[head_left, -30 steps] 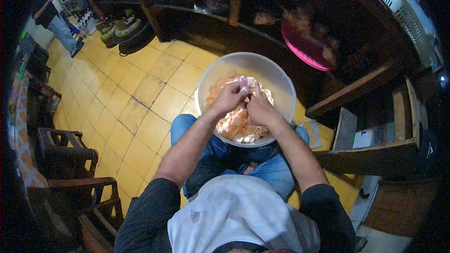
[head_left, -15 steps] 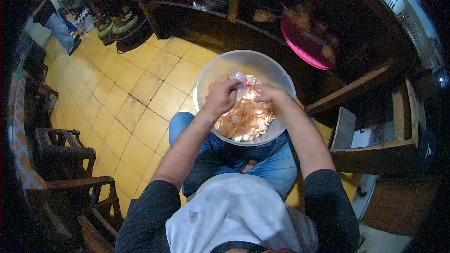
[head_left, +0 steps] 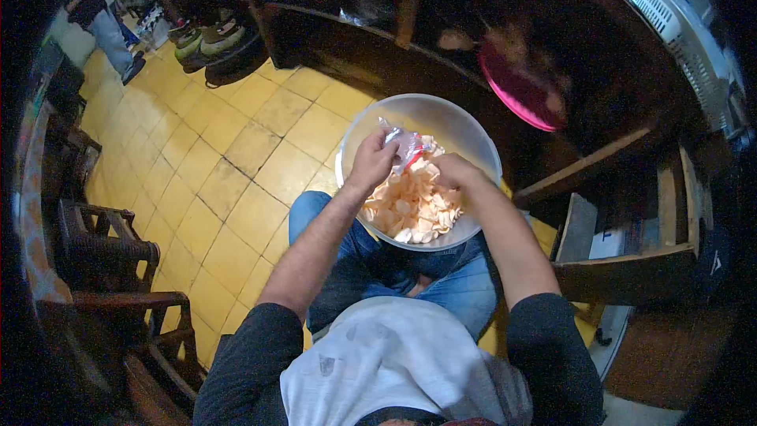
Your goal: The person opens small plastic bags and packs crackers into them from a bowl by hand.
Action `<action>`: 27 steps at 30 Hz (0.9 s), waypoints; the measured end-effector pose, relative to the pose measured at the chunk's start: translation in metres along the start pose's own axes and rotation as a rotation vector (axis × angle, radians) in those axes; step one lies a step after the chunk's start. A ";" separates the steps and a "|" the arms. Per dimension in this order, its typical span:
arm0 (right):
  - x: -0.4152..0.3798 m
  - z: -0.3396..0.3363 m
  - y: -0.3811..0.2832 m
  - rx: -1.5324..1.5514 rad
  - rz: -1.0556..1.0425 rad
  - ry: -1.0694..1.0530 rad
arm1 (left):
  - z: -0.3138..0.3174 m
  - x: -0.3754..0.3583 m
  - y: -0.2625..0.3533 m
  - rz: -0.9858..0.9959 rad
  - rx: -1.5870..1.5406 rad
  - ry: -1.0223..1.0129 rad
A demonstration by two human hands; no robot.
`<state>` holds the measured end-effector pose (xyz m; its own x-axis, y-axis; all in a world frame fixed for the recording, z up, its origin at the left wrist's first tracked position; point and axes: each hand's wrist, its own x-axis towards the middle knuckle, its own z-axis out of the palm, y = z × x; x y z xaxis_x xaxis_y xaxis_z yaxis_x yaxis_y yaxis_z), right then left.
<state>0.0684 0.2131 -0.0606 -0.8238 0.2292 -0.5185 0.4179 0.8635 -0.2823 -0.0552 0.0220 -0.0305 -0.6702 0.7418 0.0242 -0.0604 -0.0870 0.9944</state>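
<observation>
A big translucent plastic tub [head_left: 482, 136] stands between my knees with a heap of pale orange crackers [head_left: 410, 203] in it. Over its left side, my left hand [head_left: 374, 159] pinches a small clear plastic bag [head_left: 406, 147] with a red strip. The bag hangs over the crackers, its mouth turned toward the right. My right hand [head_left: 456, 172] reaches down into the heap at the tub's right side, close to the bag. Its fingertips are hidden among the crackers, so what they grip does not show.
Yellow tiles [head_left: 252, 146] cover the floor. At the right, a dark wooden shelf unit [head_left: 583, 166] holds a pink tray [head_left: 516, 95]. Shoes [head_left: 217, 39] stand at the upper left, near a person in jeans [head_left: 110, 35]. A wooden chair [head_left: 169, 308] is at my left.
The bag has come up and left with my left hand, and more of it shows. My right hand has moved slightly down into the crackers. The view has shifted a little.
</observation>
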 end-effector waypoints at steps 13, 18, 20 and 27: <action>-0.054 -0.004 -0.050 0.941 -0.154 0.180 | 0.017 -0.014 0.008 0.048 0.467 -0.305; -0.050 0.008 -0.060 0.673 -0.302 0.544 | 0.014 -0.003 -0.007 0.022 0.402 -0.221; -0.057 0.004 -0.066 0.783 -0.346 0.764 | 0.014 -0.003 0.000 0.086 0.285 -0.139; -0.067 -0.001 -0.071 0.771 -0.337 0.829 | 0.014 -0.002 0.009 -0.325 -0.077 -0.275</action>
<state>0.0933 0.1368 -0.0047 -0.8152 0.5086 0.2772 0.0190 0.5018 -0.8648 -0.0435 0.0289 -0.0199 -0.3854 0.8878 -0.2516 -0.2979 0.1384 0.9445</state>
